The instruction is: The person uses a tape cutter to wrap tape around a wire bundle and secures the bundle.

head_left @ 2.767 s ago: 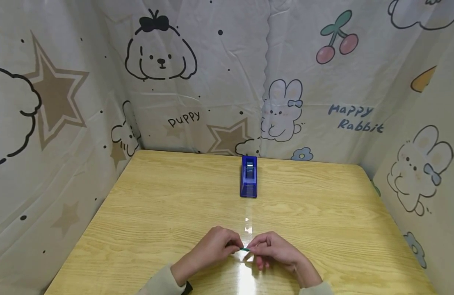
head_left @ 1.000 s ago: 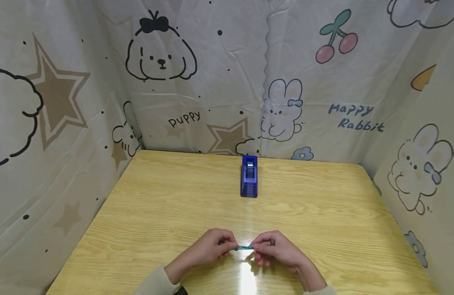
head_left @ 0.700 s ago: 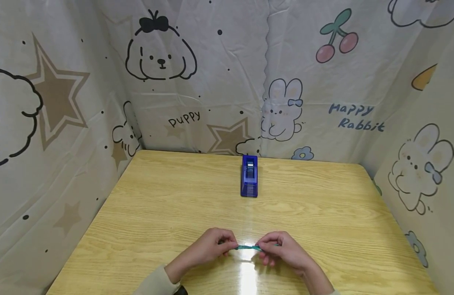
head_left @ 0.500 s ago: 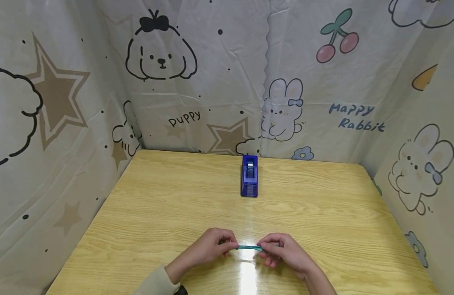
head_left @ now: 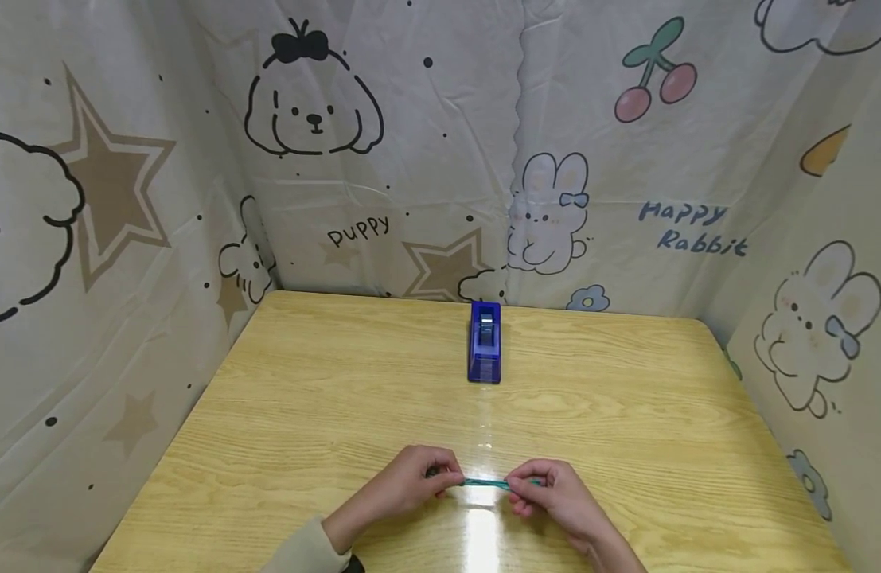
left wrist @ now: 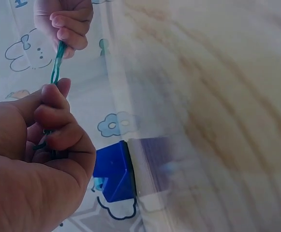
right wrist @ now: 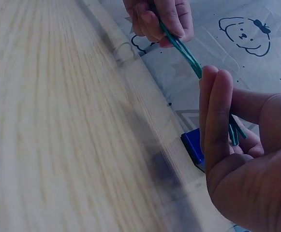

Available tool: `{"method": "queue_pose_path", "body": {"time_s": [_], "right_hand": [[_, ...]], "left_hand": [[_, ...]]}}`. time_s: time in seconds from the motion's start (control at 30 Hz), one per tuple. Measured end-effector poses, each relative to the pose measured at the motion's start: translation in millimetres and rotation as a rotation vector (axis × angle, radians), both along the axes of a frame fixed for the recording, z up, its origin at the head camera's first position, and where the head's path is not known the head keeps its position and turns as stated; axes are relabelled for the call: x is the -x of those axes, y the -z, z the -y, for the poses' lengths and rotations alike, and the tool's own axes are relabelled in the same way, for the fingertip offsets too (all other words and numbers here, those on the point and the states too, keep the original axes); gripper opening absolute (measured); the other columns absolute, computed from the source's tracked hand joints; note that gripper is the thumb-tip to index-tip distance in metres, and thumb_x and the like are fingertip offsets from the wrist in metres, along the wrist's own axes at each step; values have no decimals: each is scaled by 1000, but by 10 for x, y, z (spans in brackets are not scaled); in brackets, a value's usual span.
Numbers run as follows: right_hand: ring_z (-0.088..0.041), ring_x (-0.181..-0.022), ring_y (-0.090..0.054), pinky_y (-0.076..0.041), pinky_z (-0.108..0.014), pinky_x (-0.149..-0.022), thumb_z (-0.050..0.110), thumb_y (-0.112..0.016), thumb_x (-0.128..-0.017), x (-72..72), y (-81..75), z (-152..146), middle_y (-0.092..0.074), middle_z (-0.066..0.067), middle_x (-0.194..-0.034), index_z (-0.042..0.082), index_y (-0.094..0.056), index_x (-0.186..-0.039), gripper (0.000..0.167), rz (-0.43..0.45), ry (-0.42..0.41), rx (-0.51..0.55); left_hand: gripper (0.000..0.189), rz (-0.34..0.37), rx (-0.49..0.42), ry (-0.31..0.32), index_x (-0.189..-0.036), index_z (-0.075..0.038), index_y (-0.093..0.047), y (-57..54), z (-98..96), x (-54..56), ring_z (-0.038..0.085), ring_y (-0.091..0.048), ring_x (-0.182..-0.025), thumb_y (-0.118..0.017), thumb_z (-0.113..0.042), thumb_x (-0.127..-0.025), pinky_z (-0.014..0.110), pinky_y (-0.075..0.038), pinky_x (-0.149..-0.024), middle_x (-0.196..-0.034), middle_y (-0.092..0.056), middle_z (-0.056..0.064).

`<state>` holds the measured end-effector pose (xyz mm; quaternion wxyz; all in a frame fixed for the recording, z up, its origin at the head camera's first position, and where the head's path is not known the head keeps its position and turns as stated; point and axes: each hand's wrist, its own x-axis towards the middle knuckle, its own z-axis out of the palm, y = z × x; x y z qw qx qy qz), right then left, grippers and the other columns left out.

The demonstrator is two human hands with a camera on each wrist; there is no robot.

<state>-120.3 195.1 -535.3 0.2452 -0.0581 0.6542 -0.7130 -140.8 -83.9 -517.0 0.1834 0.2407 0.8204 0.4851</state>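
A thin green cord (head_left: 486, 482), lying in several strands side by side, stretches between the two hands a little above the table. My left hand (head_left: 417, 483) pinches its left end between thumb and forefinger. In the left wrist view, a short dark green tail shows inside the curled fingers of the left hand (left wrist: 58, 145). My right hand (head_left: 555, 495) pinches the cord toward its other end. Loose ends of the green cord (right wrist: 234, 133) poke out behind the right fingers in the right wrist view. The parts under the fingertips are hidden.
A blue tape dispenser (head_left: 485, 344) stands near the back edge of the wooden table (head_left: 325, 382), beyond the hands. A printed cloth curtain (head_left: 440, 159) closes off the back and both sides. Glare falls on the tabletop between the wrists.
The hands have drawn apart, mostly the right hand moving rightward and lately a little nearer the body. A longer stretch of green cord now shows between them.
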Motion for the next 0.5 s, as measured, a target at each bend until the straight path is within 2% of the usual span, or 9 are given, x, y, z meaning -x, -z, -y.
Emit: {"method": "queue_pose_path", "body": {"time_s": [0.2,0.4,0.5], "right_hand": [[-7,-70,-72,-60,-21,-68,9,-72,-97,-10,-31,9,-74,0,-81,-22,-63,-111,35,-32,36,-41],[-9,-71,-73,-60,-23,-69,10,-72,-97,-23,-75,17,-75,-6,-84,-21,-64,-111,35,-60,67,-64],[-9,-72,-74,-60,-23,-70,11,-73,-97,-26,-85,15,-76,-9,-86,-20,-65,-111,35,-65,72,-72]], "left_hand": [[19,88,-35,-32,-94,-16,-73,25,32,-7,9,-58,-56,-66,-30,-103,20,-46,-52,-70,-70,9],[39,240,-107,-67,-91,0,-69,21,61,-11,10,-55,-52,-60,-35,-106,20,-42,-50,-63,-62,1],[38,251,-122,-55,-91,1,-69,6,60,-13,8,-49,-53,-60,-33,-106,20,-40,-52,-62,-56,0]]}}
